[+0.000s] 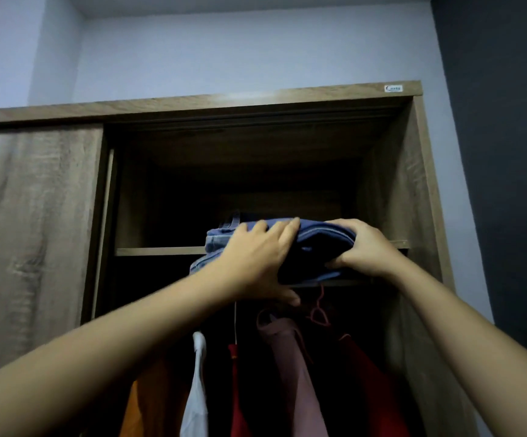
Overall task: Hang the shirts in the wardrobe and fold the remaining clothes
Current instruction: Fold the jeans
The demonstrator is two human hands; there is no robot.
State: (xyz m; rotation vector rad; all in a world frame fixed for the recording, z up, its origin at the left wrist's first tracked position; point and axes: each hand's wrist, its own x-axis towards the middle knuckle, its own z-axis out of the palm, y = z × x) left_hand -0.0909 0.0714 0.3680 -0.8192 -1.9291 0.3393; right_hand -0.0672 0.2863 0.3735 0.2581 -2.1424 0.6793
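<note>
You are facing the wardrobe (413,171), its door (35,216) sitting to the left and a red hanger (319,313) poking up just below your hands. You are holding the folded stack (319,244) between both hands at the front edge of the shelf (161,251). Your left hand (256,263) is clamping it, fingers on top, thumb beneath, and your right hand (366,247) is curling round its right end. Below the shelf, shirts (290,357) are hanging: orange, white, red and pink.

Left arm: bare, stretched up from lower left.
Left hand (257,263): fingers over folded blue fabric stack (319,244), thumb beneath, gripping.
Right arm: bare, raised from lower right.
Right hand (364,247): curled round stack's right end.
</note>
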